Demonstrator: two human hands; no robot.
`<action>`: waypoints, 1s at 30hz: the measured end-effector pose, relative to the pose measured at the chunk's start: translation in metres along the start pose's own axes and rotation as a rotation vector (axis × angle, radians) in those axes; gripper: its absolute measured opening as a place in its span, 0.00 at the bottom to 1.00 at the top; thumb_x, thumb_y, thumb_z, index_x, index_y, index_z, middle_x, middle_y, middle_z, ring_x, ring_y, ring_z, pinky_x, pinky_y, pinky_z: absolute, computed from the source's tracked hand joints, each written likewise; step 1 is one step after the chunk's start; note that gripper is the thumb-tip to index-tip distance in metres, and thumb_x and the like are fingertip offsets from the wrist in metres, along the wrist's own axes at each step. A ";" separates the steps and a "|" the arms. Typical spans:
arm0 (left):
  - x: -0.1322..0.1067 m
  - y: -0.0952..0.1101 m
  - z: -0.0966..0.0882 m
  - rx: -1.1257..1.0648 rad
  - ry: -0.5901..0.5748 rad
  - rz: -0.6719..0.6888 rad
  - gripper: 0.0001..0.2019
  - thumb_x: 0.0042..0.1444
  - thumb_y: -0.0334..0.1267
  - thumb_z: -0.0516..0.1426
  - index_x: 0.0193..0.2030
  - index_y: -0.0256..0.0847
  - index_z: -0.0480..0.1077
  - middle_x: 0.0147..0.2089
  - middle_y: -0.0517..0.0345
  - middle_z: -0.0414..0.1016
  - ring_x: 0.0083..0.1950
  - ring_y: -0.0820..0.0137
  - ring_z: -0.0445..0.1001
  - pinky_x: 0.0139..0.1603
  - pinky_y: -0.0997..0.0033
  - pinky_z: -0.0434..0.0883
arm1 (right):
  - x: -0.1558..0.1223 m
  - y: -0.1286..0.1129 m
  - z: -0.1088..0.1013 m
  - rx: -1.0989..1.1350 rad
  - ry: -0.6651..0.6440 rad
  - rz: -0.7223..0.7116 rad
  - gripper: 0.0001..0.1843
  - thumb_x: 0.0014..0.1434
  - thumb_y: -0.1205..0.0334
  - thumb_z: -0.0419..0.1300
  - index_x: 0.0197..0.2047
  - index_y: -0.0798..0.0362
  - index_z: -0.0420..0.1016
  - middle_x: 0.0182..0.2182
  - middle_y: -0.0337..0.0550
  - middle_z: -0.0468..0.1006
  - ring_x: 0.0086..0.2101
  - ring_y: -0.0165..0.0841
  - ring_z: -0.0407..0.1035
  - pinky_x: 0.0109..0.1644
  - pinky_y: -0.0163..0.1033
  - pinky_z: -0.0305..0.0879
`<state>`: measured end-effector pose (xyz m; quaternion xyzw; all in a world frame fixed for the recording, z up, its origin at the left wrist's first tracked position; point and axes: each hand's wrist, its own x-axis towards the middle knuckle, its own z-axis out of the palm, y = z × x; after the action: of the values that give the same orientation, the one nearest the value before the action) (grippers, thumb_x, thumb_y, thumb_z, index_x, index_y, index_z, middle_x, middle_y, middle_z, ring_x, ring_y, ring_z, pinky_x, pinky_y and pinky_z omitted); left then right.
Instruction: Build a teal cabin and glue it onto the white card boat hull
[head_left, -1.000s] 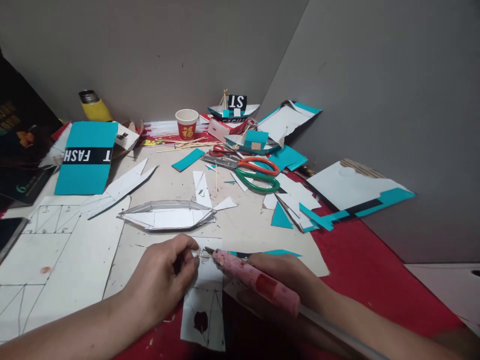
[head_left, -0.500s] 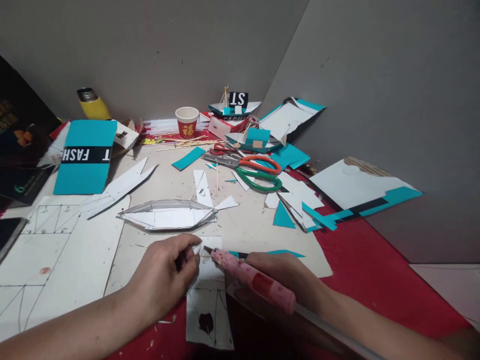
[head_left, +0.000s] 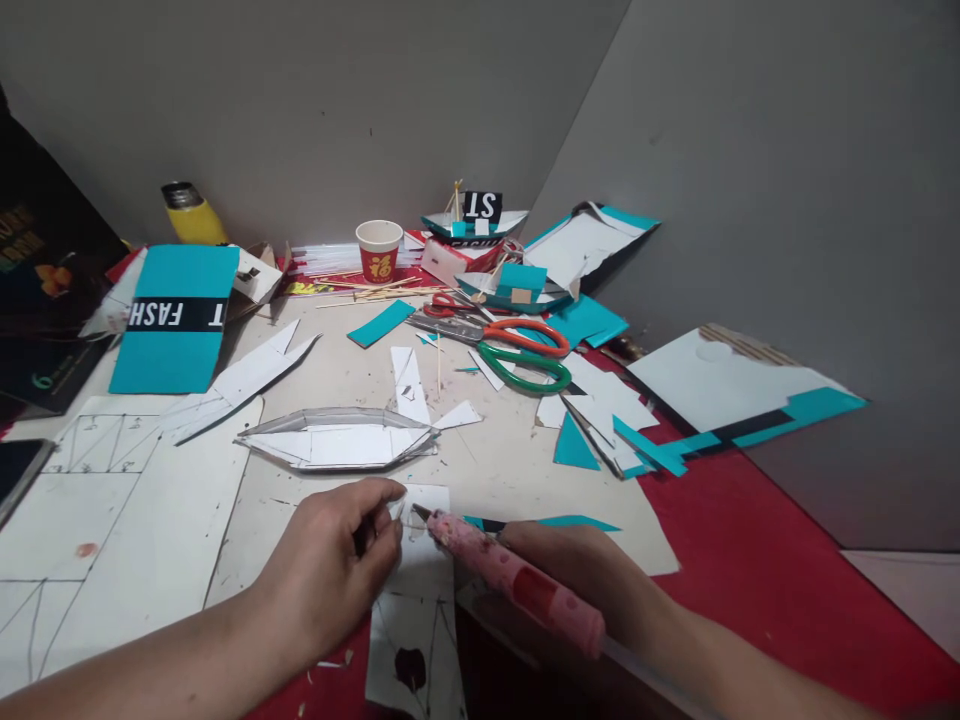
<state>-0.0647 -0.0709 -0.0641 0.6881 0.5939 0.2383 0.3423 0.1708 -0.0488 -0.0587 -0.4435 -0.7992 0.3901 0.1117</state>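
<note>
The left hand [head_left: 337,560] was closed in a pinch, thumb and forefinger nipping a small white scrap [head_left: 398,507] at six o'clock in the view, just over a white card sheet [head_left: 420,590]. The right hand [head_left: 577,565] was wrapped around a pink pen-shaped tool [head_left: 517,585], apparently a glue pen. Its metal tip pointed toward nine o'clock, touching or almost touching the scrap.

The main hazard seemed to be how close things were. The tip sat right beside the left fingertips, so a slight slip could have put it, or whatever came out of it, on skin rather than card. The scrap was tiny and held only by its edge, so pressure from the tip could have twisted it out of the pinch.

The sheet below lay partly off the pale work board [head_left: 510,470] onto the red cloth [head_left: 735,560]. It looked loose and could have slid under a push. The white cardboard boat hull [head_left: 337,440], at twelve o'clock just beyond the knuckles, could have been nudged by a forward jerk. The scissors [head_left: 517,355], at one o'clock, lay well apart.
</note>
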 end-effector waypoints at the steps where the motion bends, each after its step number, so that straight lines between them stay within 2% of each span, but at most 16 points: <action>1: 0.000 0.000 0.000 0.003 0.002 0.001 0.12 0.59 0.34 0.51 0.46 0.40 0.72 0.28 0.61 0.74 0.28 0.71 0.71 0.31 0.70 0.68 | 0.000 0.000 0.000 -0.002 -0.015 0.017 0.17 0.58 0.50 0.58 0.24 0.52 0.70 0.18 0.36 0.70 0.18 0.27 0.59 0.20 0.32 0.54; 7: 0.000 0.002 -0.002 0.024 0.002 0.013 0.12 0.57 0.34 0.52 0.45 0.40 0.72 0.27 0.62 0.73 0.27 0.72 0.70 0.30 0.71 0.67 | -0.001 -0.002 0.002 -0.052 0.015 0.075 0.19 0.55 0.47 0.57 0.22 0.51 0.62 0.16 0.36 0.65 0.18 0.27 0.52 0.18 0.34 0.50; 10: 0.000 0.002 -0.002 0.027 0.004 0.015 0.12 0.57 0.34 0.52 0.45 0.40 0.73 0.27 0.61 0.73 0.27 0.72 0.71 0.29 0.71 0.67 | -0.002 -0.005 0.000 -0.067 0.004 0.112 0.19 0.54 0.47 0.57 0.21 0.51 0.60 0.16 0.36 0.64 0.18 0.27 0.52 0.19 0.35 0.52; 16: -0.001 0.002 -0.002 0.022 0.008 0.015 0.12 0.58 0.34 0.52 0.45 0.40 0.73 0.26 0.61 0.73 0.27 0.72 0.70 0.29 0.71 0.67 | -0.003 -0.017 -0.008 -0.038 -0.010 0.081 0.13 0.57 0.52 0.55 0.27 0.51 0.69 0.20 0.39 0.72 0.20 0.29 0.63 0.22 0.34 0.58; 21: -0.001 0.000 -0.001 0.010 0.015 0.008 0.12 0.58 0.35 0.52 0.46 0.40 0.72 0.28 0.61 0.74 0.28 0.71 0.72 0.31 0.71 0.68 | 0.000 -0.011 -0.005 -0.012 -0.021 0.050 0.14 0.56 0.52 0.56 0.29 0.52 0.75 0.19 0.39 0.73 0.19 0.29 0.64 0.20 0.32 0.58; 26: -0.001 0.003 -0.001 -0.028 0.017 -0.009 0.12 0.58 0.35 0.52 0.47 0.41 0.70 0.28 0.62 0.74 0.28 0.72 0.71 0.31 0.71 0.68 | 0.001 -0.001 -0.001 -0.036 -0.026 -0.009 0.13 0.57 0.51 0.59 0.39 0.49 0.81 0.23 0.40 0.77 0.23 0.33 0.71 0.23 0.34 0.66; 28: -0.004 0.006 -0.003 -0.083 0.013 -0.035 0.09 0.59 0.36 0.52 0.45 0.41 0.69 0.27 0.64 0.72 0.26 0.73 0.69 0.28 0.73 0.66 | 0.000 0.000 -0.003 0.020 -0.006 -0.037 0.17 0.58 0.53 0.59 0.48 0.46 0.79 0.29 0.40 0.80 0.28 0.36 0.75 0.28 0.35 0.71; 30: -0.007 0.011 -0.006 -0.113 0.002 -0.046 0.04 0.59 0.36 0.52 0.39 0.42 0.67 0.26 0.65 0.69 0.25 0.74 0.66 0.26 0.75 0.64 | 0.000 0.000 -0.006 0.113 0.026 -0.081 0.22 0.60 0.55 0.58 0.57 0.45 0.73 0.39 0.41 0.82 0.37 0.39 0.77 0.36 0.37 0.75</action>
<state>-0.0628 -0.0772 -0.0514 0.6536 0.5956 0.2639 0.3853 0.1740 -0.0459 -0.0549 -0.4088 -0.7916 0.4240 0.1628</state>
